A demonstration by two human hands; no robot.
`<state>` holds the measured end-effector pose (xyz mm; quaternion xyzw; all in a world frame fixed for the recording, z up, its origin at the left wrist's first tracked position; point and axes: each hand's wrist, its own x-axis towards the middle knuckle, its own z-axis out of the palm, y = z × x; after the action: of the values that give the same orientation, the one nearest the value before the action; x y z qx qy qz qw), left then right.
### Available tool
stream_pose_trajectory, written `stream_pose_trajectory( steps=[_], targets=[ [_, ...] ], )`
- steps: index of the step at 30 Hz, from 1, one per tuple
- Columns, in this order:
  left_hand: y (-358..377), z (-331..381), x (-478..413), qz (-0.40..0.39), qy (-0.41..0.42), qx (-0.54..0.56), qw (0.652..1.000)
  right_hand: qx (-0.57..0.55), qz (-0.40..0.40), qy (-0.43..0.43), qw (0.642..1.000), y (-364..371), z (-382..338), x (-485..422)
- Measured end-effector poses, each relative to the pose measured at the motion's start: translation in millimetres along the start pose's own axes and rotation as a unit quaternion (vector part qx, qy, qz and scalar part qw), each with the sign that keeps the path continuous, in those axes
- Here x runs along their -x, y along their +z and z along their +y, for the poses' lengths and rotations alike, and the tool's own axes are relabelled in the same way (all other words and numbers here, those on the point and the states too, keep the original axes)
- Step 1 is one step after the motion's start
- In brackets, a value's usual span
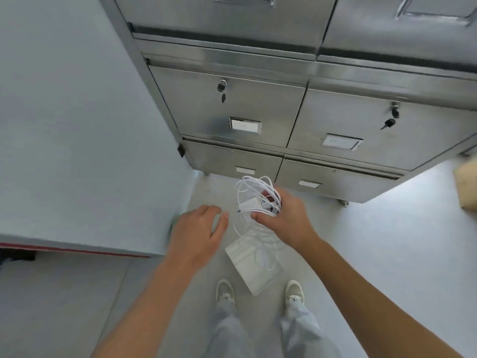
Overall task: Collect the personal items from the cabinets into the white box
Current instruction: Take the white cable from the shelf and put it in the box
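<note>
**Holding a bundle of white cable above the white box**

Standing in front of the grey metal drawer cabinet, you look straight down at your own arms and feet. Your right hand is clenched around a loose tangle of thin white cable, with a small white rectangular plug block caught in the coils near your thumb. Several loops stick up past your fingers towards the cabinet, and a few strands trail down below the hand.

Your left hand is released, fingers loosely spread and holding nothing, just beside the cable bundle but apart from it.

Directly beneath your right hand lies the white rectangular box on the pale grey floor, between your two light-coloured shoes and the cabinet. The hanging strands of cable cross over the box in this view; whether they touch it you cannot tell.

All the cabinet drawers in sight are closed. Two of them have black keys hanging from their locks, and each front carries a small white label holder. To your left rises a plain pale blue-grey panel with a red strip along its lower edge.
</note>
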<state>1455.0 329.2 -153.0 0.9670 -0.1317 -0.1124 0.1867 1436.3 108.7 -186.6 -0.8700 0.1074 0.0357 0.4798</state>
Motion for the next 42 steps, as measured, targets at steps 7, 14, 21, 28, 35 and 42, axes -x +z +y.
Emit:
stream_pose_trajectory(
  steps=[7,14,21,28,35,42],
  targets=[
    [0.5,-25.1,-30.3,-0.065,0.123,-0.004,0.990,-0.037,0.113,0.074,0.990,19.3,-8.1,23.3],
    [17.5,-38.3,-13.0,-0.082,0.182,0.001,0.980,-0.045,0.173,0.111,0.978,41.4,-0.4,60.7],
    [65.4,-74.6,17.9,-0.093,0.213,-0.011,0.973,-0.057,0.195,0.122,0.971,88.6,46.2,97.2],
    [134.1,-109.2,30.8,-0.146,0.209,0.001,0.967,-0.065,0.221,0.169,0.958,144.7,122.1,119.1],
    [272.6,-151.9,3.5,-0.141,0.205,0.014,0.968,-0.091,0.280,0.166,0.941,225.9,236.1,107.2],
    [412.2,-201.6,-28.8,-0.123,0.241,-0.001,0.963,-0.108,0.323,0.128,0.931,300.4,351.7,80.5]
  ],
)
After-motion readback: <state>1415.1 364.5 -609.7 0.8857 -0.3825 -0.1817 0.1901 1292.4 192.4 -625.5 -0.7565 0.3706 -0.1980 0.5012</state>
